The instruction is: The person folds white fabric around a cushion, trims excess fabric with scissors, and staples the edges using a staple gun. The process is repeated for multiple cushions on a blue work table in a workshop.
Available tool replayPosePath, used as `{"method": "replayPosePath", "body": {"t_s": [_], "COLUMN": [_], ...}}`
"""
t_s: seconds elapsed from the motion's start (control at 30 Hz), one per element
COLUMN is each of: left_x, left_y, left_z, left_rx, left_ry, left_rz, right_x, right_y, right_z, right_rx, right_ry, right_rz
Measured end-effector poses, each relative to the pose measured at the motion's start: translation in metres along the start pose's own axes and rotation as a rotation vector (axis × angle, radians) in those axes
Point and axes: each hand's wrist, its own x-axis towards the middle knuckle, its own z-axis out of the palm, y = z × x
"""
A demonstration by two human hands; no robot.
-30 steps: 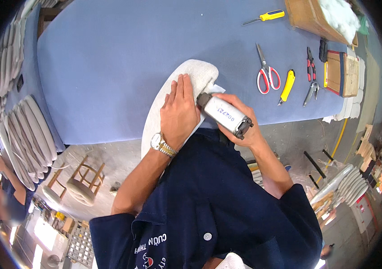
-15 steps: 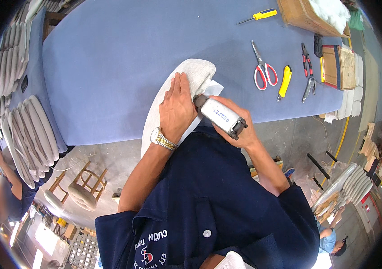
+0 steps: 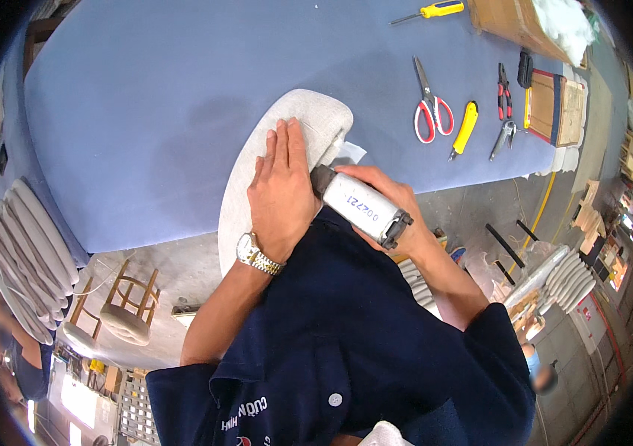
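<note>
A light grey fabric-covered pad (image 3: 257,160) with a rounded end lies at the table's front edge, up against my body. My left hand (image 3: 281,193) rests flat on it, fingers stretched out and pointing away from me. A staple gun (image 3: 365,202) with a silver body and dark ends is gripped in my right hand (image 3: 394,197). Its dark nose sits at the pad's right edge, beside my left hand; the exact contact point is hidden. White material (image 3: 349,154) sticks out from under that edge.
On the blue table (image 3: 145,134) to the right lie a screwdriver (image 3: 443,9), scissors (image 3: 426,104), a yellow cutter (image 3: 467,128) and pliers (image 3: 505,93). Cardboard boxes (image 3: 502,30) stand behind them. Stacked grey pads (image 3: 26,245) and a wooden stool (image 3: 129,312) are at left.
The view has shifted slightly. Along the pad's right edge, the staple gun's nose has moved a little toward me. My left hand stays flat on the pad.
</note>
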Motion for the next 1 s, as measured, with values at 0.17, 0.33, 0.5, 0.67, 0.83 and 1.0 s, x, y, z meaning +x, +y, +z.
{"method": "replayPosePath", "body": {"t_s": [0.17, 0.33, 0.5, 0.67, 0.83, 1.0], "left_x": [0.005, 0.028, 0.027, 0.006, -0.008, -0.028], "left_y": [-0.005, -0.064, -0.169, -0.117, -0.089, -0.060], "left_z": [-0.007, -0.022, 0.036, 0.026, 0.006, -0.001], "left_rx": [-0.092, -0.647, -0.654, -0.716, -0.631, -0.396], "left_ry": [-0.047, -0.333, -0.263, -0.296, -0.292, -0.129], "left_rz": [0.113, 0.256, -0.042, 0.018, 0.081, 0.216], "right_x": [0.003, 0.004, -0.004, -0.009, -0.001, -0.003], "right_y": [0.012, 0.023, 0.025, 0.034, 0.032, 0.029], "right_z": [0.002, 0.007, 0.014, 0.019, 0.018, 0.019], "right_rx": [0.030, 0.010, 0.020, 0.015, 0.048, 0.013], "right_ry": [0.020, 0.106, 0.131, 0.173, 0.149, 0.170], "right_rz": [-0.110, -0.249, -0.240, -0.283, -0.281, -0.295]}}
